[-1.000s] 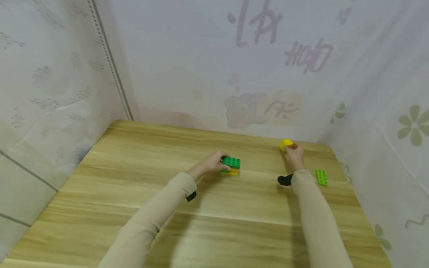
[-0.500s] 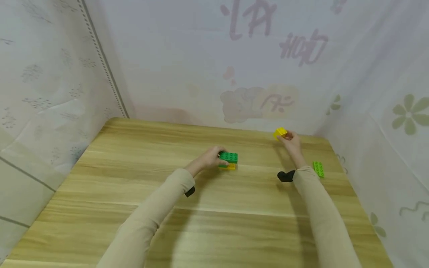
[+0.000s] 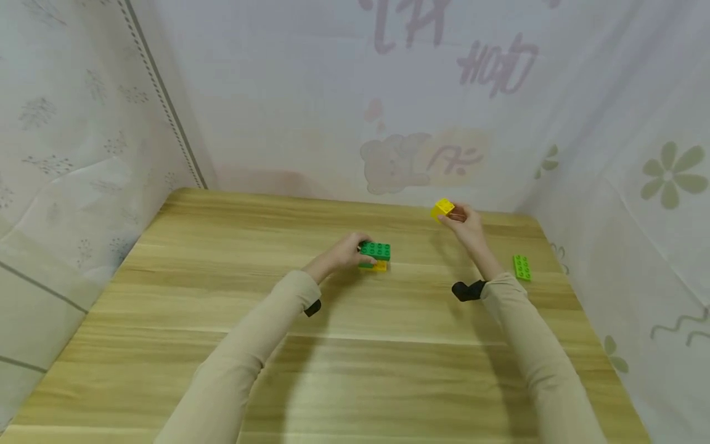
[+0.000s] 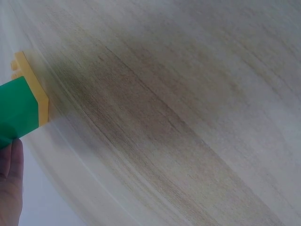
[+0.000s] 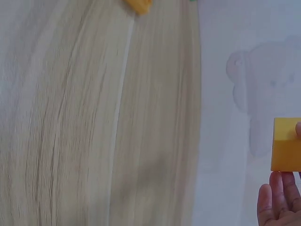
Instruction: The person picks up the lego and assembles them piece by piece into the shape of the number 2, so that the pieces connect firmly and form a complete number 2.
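Observation:
My left hand (image 3: 345, 253) grips a green building brick (image 3: 377, 250) near the middle of the table, thumb along its near side. Under the green brick sits a thin yellow-orange brick (image 3: 380, 266), which sticks out at one end with bare studs. In the left wrist view the fingers lie against the edge of the green block (image 4: 19, 110), above the yellow-orange base (image 4: 36, 89). Farther right, toward the back edge, my right hand (image 3: 469, 229) pinches a yellow brick (image 3: 444, 207) above the table. The right wrist view shows that brick's smooth yellow side (image 5: 285, 148) between fingers and thumb.
A flat lime-green brick (image 3: 522, 267) with studs up lies near the right edge of the wooden table (image 3: 388, 382). Printed cloth walls (image 3: 310, 98) stand close behind and at both sides. A black wrist strap piece (image 3: 468, 291) juts from the right sleeve.
The right hand has carried the yellow brick leftward, toward the left hand. The left hand keeps hold of the green brick in the same spot. The head view has shifted slightly.

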Demonstrator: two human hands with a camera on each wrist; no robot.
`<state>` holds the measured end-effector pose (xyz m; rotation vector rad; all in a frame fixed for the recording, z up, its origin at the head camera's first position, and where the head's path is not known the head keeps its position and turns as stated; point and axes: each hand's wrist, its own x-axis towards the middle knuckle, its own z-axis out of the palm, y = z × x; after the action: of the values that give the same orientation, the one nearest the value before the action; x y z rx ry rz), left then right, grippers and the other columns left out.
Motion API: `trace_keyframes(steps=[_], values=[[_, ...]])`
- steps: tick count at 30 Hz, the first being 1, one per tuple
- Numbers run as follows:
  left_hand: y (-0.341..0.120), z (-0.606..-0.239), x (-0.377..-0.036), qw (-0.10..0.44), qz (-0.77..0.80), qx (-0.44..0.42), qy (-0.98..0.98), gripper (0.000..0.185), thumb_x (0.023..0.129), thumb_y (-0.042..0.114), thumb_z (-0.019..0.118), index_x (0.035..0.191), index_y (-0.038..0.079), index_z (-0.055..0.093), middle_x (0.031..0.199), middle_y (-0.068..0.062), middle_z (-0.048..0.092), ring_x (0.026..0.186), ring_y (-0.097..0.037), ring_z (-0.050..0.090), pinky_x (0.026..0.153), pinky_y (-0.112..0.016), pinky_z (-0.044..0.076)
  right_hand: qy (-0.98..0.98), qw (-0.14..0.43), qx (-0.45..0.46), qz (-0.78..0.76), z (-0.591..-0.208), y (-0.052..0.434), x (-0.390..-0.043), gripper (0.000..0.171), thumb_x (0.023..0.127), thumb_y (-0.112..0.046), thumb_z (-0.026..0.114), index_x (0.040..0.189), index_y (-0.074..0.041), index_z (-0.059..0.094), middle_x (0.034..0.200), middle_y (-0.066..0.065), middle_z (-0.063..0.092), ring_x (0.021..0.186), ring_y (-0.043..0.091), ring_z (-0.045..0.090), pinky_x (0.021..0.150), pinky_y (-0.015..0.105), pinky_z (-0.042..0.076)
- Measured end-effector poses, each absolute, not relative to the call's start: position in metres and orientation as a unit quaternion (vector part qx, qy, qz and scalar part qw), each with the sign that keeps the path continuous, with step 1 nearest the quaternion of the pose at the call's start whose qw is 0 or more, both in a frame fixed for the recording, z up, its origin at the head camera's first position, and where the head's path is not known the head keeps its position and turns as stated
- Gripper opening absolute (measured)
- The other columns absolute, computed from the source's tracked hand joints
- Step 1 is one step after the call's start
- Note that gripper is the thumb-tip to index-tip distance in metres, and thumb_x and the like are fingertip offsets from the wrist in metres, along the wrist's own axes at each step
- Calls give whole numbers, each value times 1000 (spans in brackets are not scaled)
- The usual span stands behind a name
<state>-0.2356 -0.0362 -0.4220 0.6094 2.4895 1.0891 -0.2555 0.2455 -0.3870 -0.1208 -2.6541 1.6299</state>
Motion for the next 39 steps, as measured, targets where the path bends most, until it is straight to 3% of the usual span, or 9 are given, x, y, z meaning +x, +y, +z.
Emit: trace_keyframes(steps=[12, 16, 23, 39], values=[[-36, -420, -238, 181, 385, 211, 880, 46, 80, 17, 70, 120, 1, 55, 115, -13, 58, 101, -24, 57, 87, -32, 50, -846, 9, 37, 533, -372, 212, -239, 60, 83, -30, 67, 131, -2, 45, 122, 18, 53, 109, 26, 52, 90, 34, 48], [-36, -420, -239, 180, 380, 208, 883, 46, 81, 18, 69, 121, 1, 54, 117, -13, 58, 103, -24, 56, 88, -33, 49, -852, -12, 48, 522, -371, 204, -236, 60, 85, -28, 65, 134, -3, 41, 126, 19, 50, 114, 30, 49, 96, 41, 44], [-35, -421, -240, 185, 377, 208, 884, 47, 81, 19, 69, 122, 1, 54, 117, -13, 58, 103, -23, 55, 89, -34, 48, -846, -27, 54, 529, -379, 189, -235, 53, 85, -16, 64, 132, -1, 43, 125, 21, 51, 114, 33, 50, 97, 44, 43], [-36, -420, -242, 178, 378, 223, 881, 42, 79, 16, 71, 116, 1, 58, 112, -12, 61, 96, -22, 57, 84, -31, 50, -853, -66, 74, 512, -407, 171, -222, 50, 86, -19, 64, 130, -4, 46, 122, 19, 54, 110, 32, 53, 95, 44, 44]])
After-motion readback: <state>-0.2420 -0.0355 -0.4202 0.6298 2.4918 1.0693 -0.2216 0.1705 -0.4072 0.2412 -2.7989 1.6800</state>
